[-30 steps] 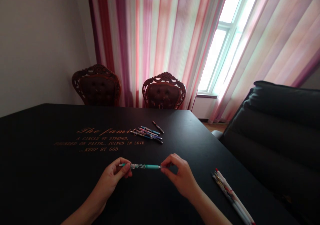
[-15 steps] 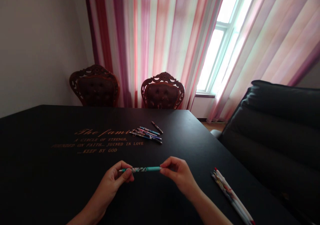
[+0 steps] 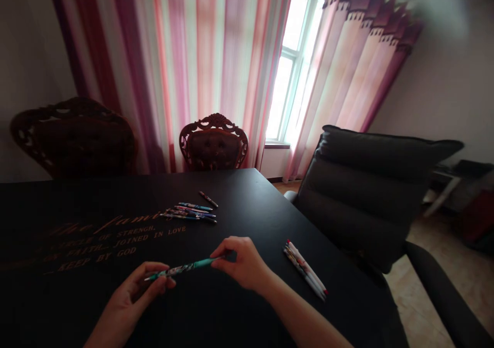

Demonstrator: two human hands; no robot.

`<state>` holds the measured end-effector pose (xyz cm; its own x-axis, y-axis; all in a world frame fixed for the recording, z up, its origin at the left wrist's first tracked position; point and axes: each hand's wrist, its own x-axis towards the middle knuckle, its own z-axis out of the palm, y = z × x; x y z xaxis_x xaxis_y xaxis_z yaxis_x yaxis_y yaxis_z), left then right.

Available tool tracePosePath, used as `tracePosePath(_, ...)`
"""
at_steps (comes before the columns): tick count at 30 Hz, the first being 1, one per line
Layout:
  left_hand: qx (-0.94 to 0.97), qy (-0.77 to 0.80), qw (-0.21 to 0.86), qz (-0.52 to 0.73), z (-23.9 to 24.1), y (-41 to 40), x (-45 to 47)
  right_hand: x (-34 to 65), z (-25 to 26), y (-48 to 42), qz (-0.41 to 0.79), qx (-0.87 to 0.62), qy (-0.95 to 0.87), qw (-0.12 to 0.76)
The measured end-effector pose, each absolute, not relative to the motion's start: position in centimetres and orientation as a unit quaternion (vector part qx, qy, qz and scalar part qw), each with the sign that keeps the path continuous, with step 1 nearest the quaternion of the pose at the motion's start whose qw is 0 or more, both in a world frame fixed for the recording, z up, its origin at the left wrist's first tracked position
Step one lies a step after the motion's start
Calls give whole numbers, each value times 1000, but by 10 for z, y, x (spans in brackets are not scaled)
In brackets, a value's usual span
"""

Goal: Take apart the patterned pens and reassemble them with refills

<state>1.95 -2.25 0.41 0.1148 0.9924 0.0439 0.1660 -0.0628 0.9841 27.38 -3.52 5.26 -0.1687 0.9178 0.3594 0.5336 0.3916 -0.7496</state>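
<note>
A slim turquoise patterned pen (image 3: 185,269) is held between my two hands above the dark table, its right end slightly higher than its left. My left hand (image 3: 141,289) pinches it near the left end, where a pale tip sticks out past the fingers. The thumb and fingertips of my right hand (image 3: 243,263) close on its other end and cover it. A small dark bit shows behind those fingers, too unclear to name. Beyond my hands lies a loose pile of several patterned pens (image 3: 191,211), with one dark pen (image 3: 208,198) apart behind it.
To the right of my right hand, a few white and grey pens (image 3: 306,271) lie side by side on the black table (image 3: 247,193), which carries printed gold lettering. A black padded armchair (image 3: 363,188) stands at its right edge. Carved chairs (image 3: 214,144) line the far side.
My view has swung to the right, so table, pens and chairs sit further left. The pen has tilted, its right end now raised. Both hands keep hold of it.
</note>
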Motion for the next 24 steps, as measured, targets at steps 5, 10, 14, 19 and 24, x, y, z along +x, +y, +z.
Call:
tracePosePath(5,615,503,439,419,5,-23,24,323,69,-63,160,-564,-668,458)
tracePosePath(10,651,521,405,374,-15,-17,21,414,38,-119,59,-713,-480,507)
tracePosePath(14,678,513,393,350,-37,-10,16,462,-1,-161,38,-808,-341,479)
tracePosePath(19,698,509,379,332,-47,-5,13,471,-27,-175,42,-829,-360,427)
tracePosePath(24,702,513,370,326,-38,-9,16,463,-28,-168,-19,-816,-443,370)
